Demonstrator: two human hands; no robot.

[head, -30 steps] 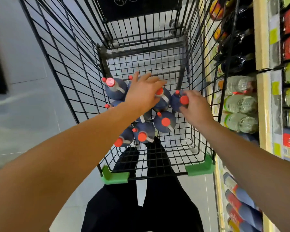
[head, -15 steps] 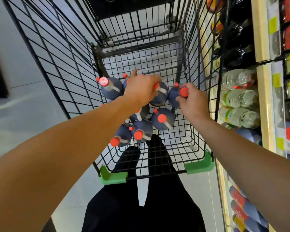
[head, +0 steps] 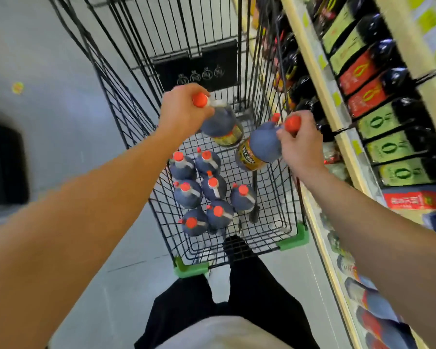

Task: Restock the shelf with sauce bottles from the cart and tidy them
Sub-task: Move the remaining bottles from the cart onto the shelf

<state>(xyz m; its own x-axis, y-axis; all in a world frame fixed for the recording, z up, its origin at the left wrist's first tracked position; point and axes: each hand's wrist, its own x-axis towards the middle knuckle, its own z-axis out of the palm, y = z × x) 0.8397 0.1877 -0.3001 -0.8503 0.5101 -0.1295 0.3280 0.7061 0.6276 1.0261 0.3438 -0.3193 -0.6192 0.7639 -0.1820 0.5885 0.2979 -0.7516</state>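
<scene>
My left hand [head: 181,109] grips a dark sauce bottle [head: 222,124] by its red-capped neck, lifted above the black wire cart [head: 141,127]. My right hand [head: 300,144] grips a second dark bottle [head: 259,147] by its red cap, also raised over the cart, close to its right side. Both bottles hang tilted with yellow-brown labels showing. Several more dark bottles with red caps [head: 202,192] stand upright on the cart floor below. The shelf [head: 342,137] runs along the right.
The shelf holds rows of dark bottles with green labels [head: 393,144] and red labels [head: 363,81], and blue-red bottles [head: 373,306] on a lower level. Green corner guards [head: 191,269] mark the cart's near edge. Grey floor lies to the left. My legs stand behind the cart.
Both hands closed on bottle necks down in the cart and have lifted one bottle each up out of the cluster. The camera view has tilted and shifted.
</scene>
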